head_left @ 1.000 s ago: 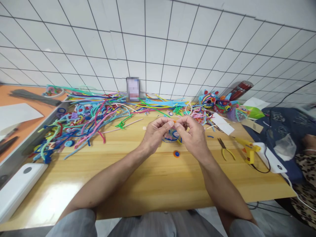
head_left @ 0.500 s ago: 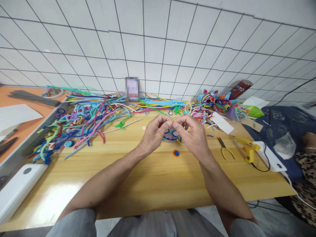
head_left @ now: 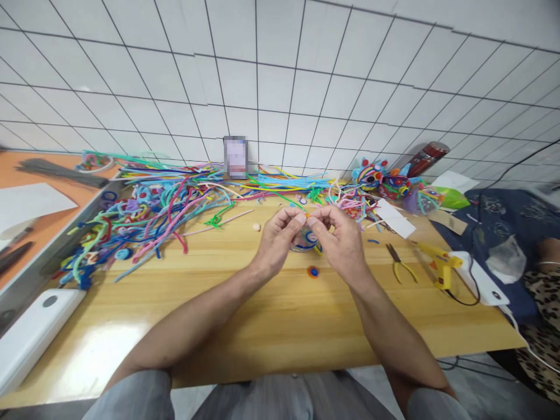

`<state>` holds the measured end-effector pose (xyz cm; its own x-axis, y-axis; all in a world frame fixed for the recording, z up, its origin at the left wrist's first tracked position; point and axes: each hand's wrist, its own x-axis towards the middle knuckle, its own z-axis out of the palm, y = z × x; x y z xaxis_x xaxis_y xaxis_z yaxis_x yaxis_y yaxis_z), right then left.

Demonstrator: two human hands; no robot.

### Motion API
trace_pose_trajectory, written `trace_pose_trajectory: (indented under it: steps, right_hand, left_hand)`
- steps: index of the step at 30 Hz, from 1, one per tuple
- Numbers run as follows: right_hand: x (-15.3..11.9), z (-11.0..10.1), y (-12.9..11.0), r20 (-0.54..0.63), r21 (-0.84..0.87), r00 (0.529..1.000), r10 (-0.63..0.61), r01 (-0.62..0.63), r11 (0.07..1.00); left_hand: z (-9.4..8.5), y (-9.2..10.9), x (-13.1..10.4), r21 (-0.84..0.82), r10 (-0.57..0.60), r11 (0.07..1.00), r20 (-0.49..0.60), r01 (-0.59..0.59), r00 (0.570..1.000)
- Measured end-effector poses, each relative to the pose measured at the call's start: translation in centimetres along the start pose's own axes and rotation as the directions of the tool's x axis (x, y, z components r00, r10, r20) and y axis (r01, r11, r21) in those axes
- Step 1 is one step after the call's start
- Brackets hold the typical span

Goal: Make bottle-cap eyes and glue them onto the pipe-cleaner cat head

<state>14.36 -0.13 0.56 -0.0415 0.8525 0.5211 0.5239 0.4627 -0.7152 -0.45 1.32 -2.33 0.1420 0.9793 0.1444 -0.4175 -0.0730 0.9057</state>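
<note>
My left hand (head_left: pixel 282 236) and my right hand (head_left: pixel 338 240) meet above the middle of the table, both closed in a pinch. Between the fingertips shows a small bit of orange pipe cleaner (head_left: pixel 307 216), mostly hidden by the thumbs. Directly below and behind the hands lies a round clear piece with blue pipe-cleaner rings (head_left: pixel 301 244), partly covered by them. Closer to me on the wood rests a flat coiled disc, orange outside and blue inside (head_left: pixel 313 272).
Tangled pipe cleaners (head_left: pixel 144 216) fill the left side; straight ones lie along the wall by a phone (head_left: pixel 235 157). On the right are yellow-handled pliers (head_left: pixel 400 265), a yellow glue gun (head_left: pixel 443 269), decorated balls (head_left: pixel 370 175) and a red flask (head_left: pixel 429 156). Another person's patterned sleeve shows far right.
My hands have shifted slightly, the left one turning a little, while still pinching the orange piece. Less of the blue-ringed piece shows beneath them.
</note>
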Motion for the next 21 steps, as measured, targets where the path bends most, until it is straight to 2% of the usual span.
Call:
trace_pose_trajectory:
  steps: [2,5,7,9,11,16,21]
  right_hand:
    - [0.1,-0.4,0.2,0.015,-0.073,0.998,-0.055,0.056,0.996]
    - [0.1,-0.9,0.2,0.05,-0.187,0.99,-0.135,0.142,0.972]
    - [0.1,-1.1,0.2,0.051,-0.22,0.986,-0.159,0.166,0.961]
    - [0.2,-1.1,0.1,0.036,-0.208,0.987,-0.157,0.161,0.965]
    - [0.3,-1.0,0.0,0.023,-0.169,0.99,-0.137,0.139,0.976]
    - [0.4,-0.8,0.0,-0.007,-0.09,0.996,-0.088,0.087,0.992]
    - [0.3,-0.4,0.1,-0.023,-0.017,1.0,-0.002,0.002,1.0]
  left_hand:
    - [-0.7,0.4,0.6,0.22,0.116,0.967,0.068,-0.129,0.991]
    - [-1.8,1.4,1.2,0.508,0.294,0.781,0.213,-0.363,0.932]
    - [-2.1,2.0,1.3,0.583,0.35,0.676,0.284,-0.45,0.893]
    - [-2.2,2.3,1.2,0.603,0.368,0.641,0.302,-0.475,0.879]
    - [-2.1,2.3,1.0,0.586,0.348,0.68,0.27,-0.44,0.898]
    - [-1.2,1.2,0.4,0.383,0.199,0.894,0.123,-0.232,0.972]
    - [-0.5,0.3,0.1,0.245,0.19,0.952,-0.002,-0.184,0.982]
